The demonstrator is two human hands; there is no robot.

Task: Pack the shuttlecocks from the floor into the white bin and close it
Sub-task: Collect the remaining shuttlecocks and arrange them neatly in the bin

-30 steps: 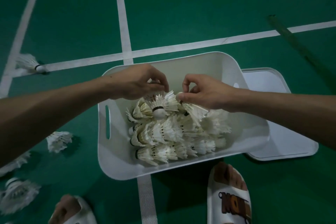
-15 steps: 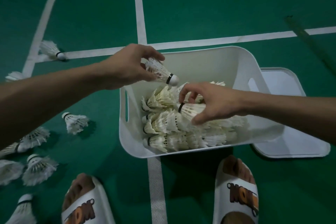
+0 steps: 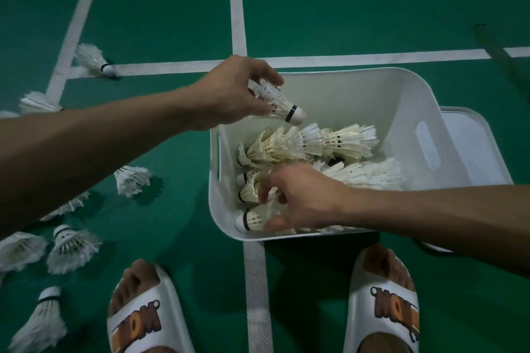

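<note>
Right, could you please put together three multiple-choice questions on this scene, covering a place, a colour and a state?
1. Where is the lid of the white bin?
A. on the bin
B. inside the bin
C. on the floor, right of the bin
2. What colour is the band on the held shuttlecock?
A. black
B. red
C. blue
3. What is the left hand doing?
A. lying flat on the floor
B. pinching a shuttlecock's feathers
C. gripping the bin's rim
C: the lid lies beside the bin. A: a black ring circles the cork. B: fingers pinch the feathers.
</note>
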